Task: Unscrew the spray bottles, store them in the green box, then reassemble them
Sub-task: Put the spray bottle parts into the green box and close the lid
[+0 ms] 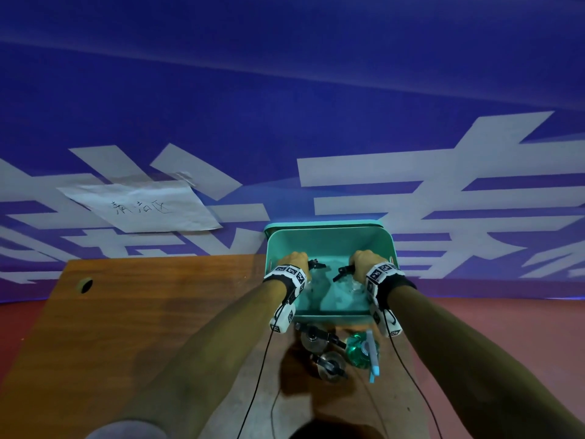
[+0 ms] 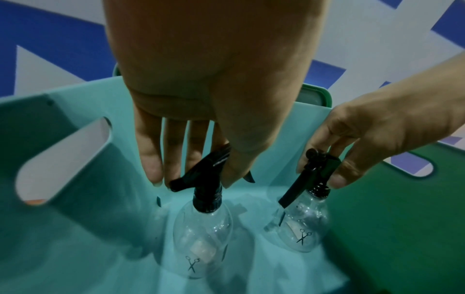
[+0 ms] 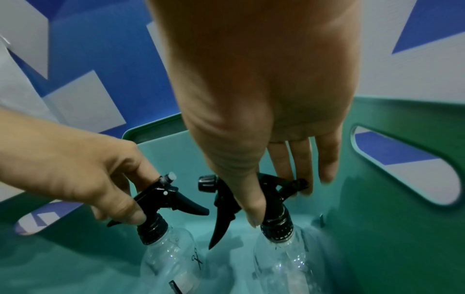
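Two clear spray bottles with black trigger heads stand upright inside the green box (image 1: pixel 329 236). My left hand (image 2: pixel 198 171) reaches down from above and pinches the trigger head (image 2: pixel 201 169) of the left bottle (image 2: pixel 201 238) between thumb and fingers. My right hand (image 3: pixel 276 202) pinches the trigger head (image 3: pixel 226 199) of the right bottle (image 3: pixel 289 262) the same way. In the head view both hands (image 1: pixel 296 259) (image 1: pixel 364 261) are inside the box side by side. Both heads sit on their bottle necks.
The box stands at the far right end of a wooden table (image 1: pixel 142 312). In front of it lie two more clear spray bottles (image 1: pixel 313 339) (image 1: pixel 329 364) and a green bottle (image 1: pixel 357 348) with a light blue sprayer (image 1: pixel 373 359). A paper note (image 1: pixel 142 205) hangs on the blue wall.
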Available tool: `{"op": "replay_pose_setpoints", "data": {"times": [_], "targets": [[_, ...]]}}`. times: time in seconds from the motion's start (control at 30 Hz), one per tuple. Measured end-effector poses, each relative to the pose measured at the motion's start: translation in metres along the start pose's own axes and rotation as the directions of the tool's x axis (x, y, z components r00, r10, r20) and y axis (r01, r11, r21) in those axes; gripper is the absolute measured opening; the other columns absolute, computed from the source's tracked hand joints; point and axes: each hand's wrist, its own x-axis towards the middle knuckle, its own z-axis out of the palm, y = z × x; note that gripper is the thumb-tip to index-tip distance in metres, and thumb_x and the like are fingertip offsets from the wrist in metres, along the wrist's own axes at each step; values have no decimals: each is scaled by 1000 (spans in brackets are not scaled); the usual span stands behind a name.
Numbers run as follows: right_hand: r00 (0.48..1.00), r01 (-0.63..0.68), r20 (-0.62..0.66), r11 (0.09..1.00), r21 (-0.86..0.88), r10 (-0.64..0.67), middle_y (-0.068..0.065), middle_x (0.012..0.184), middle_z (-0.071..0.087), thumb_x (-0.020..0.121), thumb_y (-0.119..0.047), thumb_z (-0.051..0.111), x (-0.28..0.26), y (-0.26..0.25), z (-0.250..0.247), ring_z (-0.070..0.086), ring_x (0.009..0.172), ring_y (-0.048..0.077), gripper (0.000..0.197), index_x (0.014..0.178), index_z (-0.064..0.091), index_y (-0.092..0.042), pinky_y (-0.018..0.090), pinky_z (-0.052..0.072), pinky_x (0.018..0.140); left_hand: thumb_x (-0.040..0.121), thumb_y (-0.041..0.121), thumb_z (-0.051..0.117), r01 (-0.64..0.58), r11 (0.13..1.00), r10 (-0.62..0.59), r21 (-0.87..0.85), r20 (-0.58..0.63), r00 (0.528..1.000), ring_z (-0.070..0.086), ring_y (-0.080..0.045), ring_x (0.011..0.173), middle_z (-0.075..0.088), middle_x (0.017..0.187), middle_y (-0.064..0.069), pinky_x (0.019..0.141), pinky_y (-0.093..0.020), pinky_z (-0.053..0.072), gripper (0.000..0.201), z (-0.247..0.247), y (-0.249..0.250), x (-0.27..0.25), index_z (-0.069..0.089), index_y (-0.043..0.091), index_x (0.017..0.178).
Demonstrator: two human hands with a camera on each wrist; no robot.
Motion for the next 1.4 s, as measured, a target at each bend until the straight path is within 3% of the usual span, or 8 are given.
{"op": "replay_pose_setpoints", "data": {"times": [0.43, 0.6, 0.73, 0.87, 1.0, 1.07, 1.23, 1.4], "targets": [[996, 25, -87, 1000, -9, -26, 9, 123, 62, 84, -27, 68, -9, -3, -20, 60, 112, 31, 43, 126, 60, -18, 43, 53, 94, 88, 18, 68, -25, 998, 27, 50, -52, 998, 66, -31, 88, 66, 103, -9, 69, -34, 50, 25, -7, 4, -9, 61, 11, 110], [942, 90, -334, 949, 302, 17, 4, 96, 71, 84, -15, 57, -18, -2, -59, 67, 88, 29, 14, 90, 68, -20, 37, 57, 80, 79, 31, 73, -116, 992, 121, 53, -93, 988, 65, -28, 102, 63, 119, -4, 82, -38, 56, 52, -27, -4, -11, 55, 17, 126], [904, 27, -327, 725, 688, 277, 16, 81, 73, 90, -14, 54, -6, 2, -74, 68, 73, 30, 21, 77, 68, -7, 43, 59, 74, 86, 39, 65, -88, 978, 44, -188, -226, 973, 63, -27, 111, 64, 125, -5, 94, -41, 53, 47, -54, -27, -11, 60, 18, 127], [927, -103, -28, 326, 940, 374, 27, 91, 69, 95, -7, 51, -2, -4, -76, 70, 61, 28, 18, 102, 60, 7, 35, 57, 48, 87, 37, 65, -1, 847, -146, -532, -235, 961, 65, -22, 100, 71, 109, -3, 90, -33, 54, 27, -64, -52, -3, 67, 20, 108], [964, -124, -114, 788, 604, 239, 21, 77, 71, 87, -16, 58, -5, -16, -60, 69, 67, 29, 19, 76, 64, -3, 39, 59, 61, 86, 35, 69, -10, 857, -105, -515, -195, 975, 66, -18, 101, 72, 112, -1, 92, -31, 54, 32, -51, -51, 0, 69, 18, 112], [996, -80, -17, 922, 378, 93, 18, 94, 69, 85, -23, 64, -2, -21, -45, 68, 83, 31, 20, 88, 64, -3, 34, 53, 65, 86, 39, 69, -7, 888, -61, -459, -132, 989, 65, -17, 104, 70, 117, -1, 94, -32, 53, 39, -43, -44, -1, 66, 18, 119], [984, 62, 162, 997, 53, -70, 11, 118, 66, 74, -34, 72, 5, -34, -16, 67, 103, 33, 52, 118, 60, -10, 37, 56, 78, 79, 65, 69, -1, 989, -5, -149, -41, 999, 66, -29, 101, 66, 113, -5, 79, -34, 54, 66, -29, -27, -5, 63, 11, 116], [972, 168, 182, 979, -113, -146, 14, 125, 64, 78, -36, 80, 21, -51, -2, 66, 108, 33, 58, 123, 53, -10, 36, 53, 78, 76, 25, 84, 26, 1000, -26, -13, -21, 999, 71, -32, 90, 70, 94, -11, 66, -33, 55, 34, -17, -19, -2, 67, 9, 100]]}}
